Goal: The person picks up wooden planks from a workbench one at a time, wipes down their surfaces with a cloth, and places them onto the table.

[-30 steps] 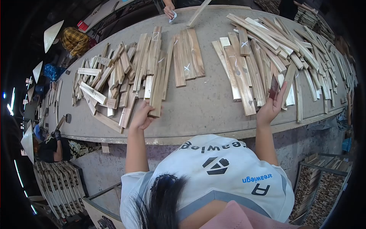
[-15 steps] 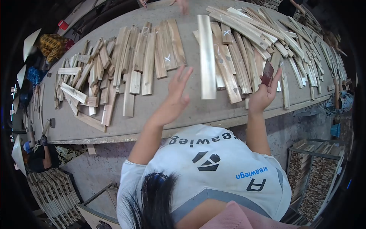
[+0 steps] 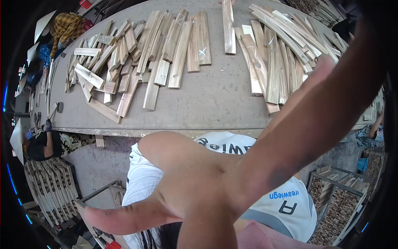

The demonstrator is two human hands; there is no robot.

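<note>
My left hand [image 3: 199,178] is raised very close to the camera and fills much of the lower view. Its fingers are spread, the thumb stretching to the left, and nothing shows in its grasp. It covers part of my white shirt [image 3: 286,207] and the table's right front. I cannot see my right hand or the dark red piece it held. Beyond the left hand, a single wooden board [image 3: 229,31] lies toward the table's far side, with a bit of another person's hand at its far end. Wooden strips [image 3: 271,68] lie partly behind my fingers.
A pile of wooden pieces [image 3: 124,58] spreads over the left of the table [image 3: 195,103]; some carry white marks. Co-workers stand at the left, one in a yellow checked shirt [image 3: 66,29]. Racks of wood [image 3: 52,186] [image 3: 336,203] stand at both lower sides.
My left hand has come up from over the table to right before the camera. My right hand and its dark red piece have gone out of sight. The single board has shifted farther away.
</note>
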